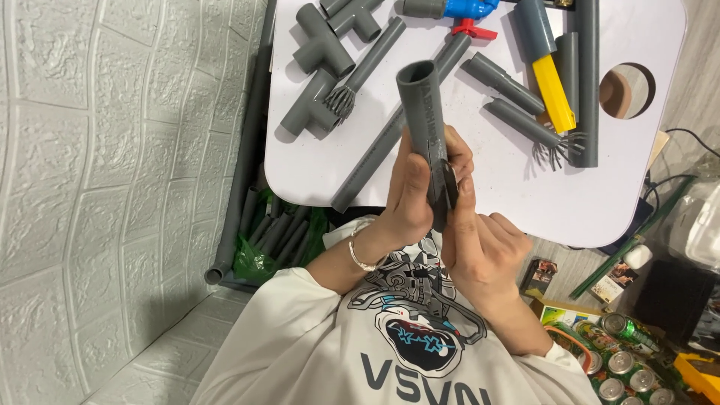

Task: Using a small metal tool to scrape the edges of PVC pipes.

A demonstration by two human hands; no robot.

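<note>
Hands meet at the centre of the frame around one grey pipe point(424, 112), which I see held upright over the near edge of the white table point(315, 169). My left hand point(409, 202) wraps its lower part with fingers curled shut; my right hand point(480, 247) is closed too, pinching a small dark tool point(448, 187) against the pipe's side. I cannot tell what the tool is. As I judge it, work on this pipe is under way and not finished: its open top end looks clean, while the lower end is hidden between my palms. On the table I count two grey tee fittings point(321, 49) at upper left, with more fittings cut off at the top edge, and roughly six loose pipe lengths, two of them ending in frayed shavings point(341, 101). One blue valve with a red handle point(469, 9) and one yellow-bodied tool point(553, 91) lie toward the upper right. Spare pipes point(274, 229) stand bundled below the table's left side.
</note>
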